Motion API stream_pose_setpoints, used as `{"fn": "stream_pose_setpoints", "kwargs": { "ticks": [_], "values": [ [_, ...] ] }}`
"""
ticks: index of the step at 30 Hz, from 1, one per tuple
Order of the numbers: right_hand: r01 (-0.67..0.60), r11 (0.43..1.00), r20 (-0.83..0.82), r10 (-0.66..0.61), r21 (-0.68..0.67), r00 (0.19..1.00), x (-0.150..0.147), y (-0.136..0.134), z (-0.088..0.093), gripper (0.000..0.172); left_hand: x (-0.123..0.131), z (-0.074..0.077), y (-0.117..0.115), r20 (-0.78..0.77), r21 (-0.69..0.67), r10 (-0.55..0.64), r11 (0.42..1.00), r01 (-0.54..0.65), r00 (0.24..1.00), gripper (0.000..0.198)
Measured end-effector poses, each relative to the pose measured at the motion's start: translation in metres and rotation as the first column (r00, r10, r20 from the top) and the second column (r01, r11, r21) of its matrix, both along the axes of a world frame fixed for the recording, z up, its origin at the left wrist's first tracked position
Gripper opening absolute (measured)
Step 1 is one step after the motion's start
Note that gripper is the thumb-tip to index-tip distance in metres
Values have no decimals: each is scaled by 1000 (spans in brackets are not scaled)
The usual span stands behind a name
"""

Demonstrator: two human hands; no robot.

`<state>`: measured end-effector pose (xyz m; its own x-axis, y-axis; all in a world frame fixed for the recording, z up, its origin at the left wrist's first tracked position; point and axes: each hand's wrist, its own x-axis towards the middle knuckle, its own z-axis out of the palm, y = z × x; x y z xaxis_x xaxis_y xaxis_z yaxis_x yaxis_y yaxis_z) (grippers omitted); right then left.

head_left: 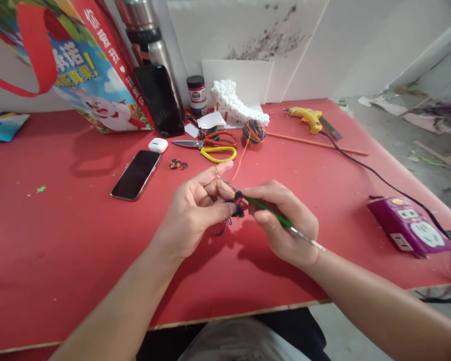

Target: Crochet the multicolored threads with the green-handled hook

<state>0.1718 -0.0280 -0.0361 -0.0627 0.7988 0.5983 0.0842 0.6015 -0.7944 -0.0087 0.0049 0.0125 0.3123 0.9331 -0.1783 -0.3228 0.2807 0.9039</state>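
My left hand [195, 210] pinches a small dark, multicoloured crochet piece [239, 205] between thumb and fingers. Orange yarn loops over its raised index finger. In my right hand [285, 220] is a crochet hook [265, 206] with a green grip and metal ends, held like a pen. The hook's metal tip passes by the top of the piece, close to the left fingers. A strand runs from there to a multicoloured yarn ball [254, 132] farther back. Loose dark yarn ends hang below the piece.
Scissors [210, 145], a phone [136, 175], a white earphone case [158, 145] and a small crocheted bit [178, 164] lie beyond my left hand. To the right are a yellow glue gun [306, 118], an orange stick [319, 144] and a purple power strip [409, 225] with its cable.
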Motion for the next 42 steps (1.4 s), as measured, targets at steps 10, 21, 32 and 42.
{"fn": "stream_pose_setpoints", "kwargs": {
  "ticks": [10, 21, 32, 42],
  "values": [
    [-479, 687, -475, 216, -547, 853, 27, 32, 14, 38, -10, 6, -5, -302, 118, -177, 968, 221, 937, 78],
    [-444, 687, -293, 334, -575, 896, 47, 36, 24, 37, -9, 6, -9, -374, 98, -335, 913, 396, 865, 76],
    [-417, 720, -331, 269, -555, 905, 45, 35, 25, 30, -10, 8, -8, -352, 61, -303, 937, 344, 886, 83],
    [-363, 748, -295, 231, -555, 927, 47, 35, 26, 32, -9, 8, -6, -333, 63, -294, 941, 333, 896, 87]
  ]
}}
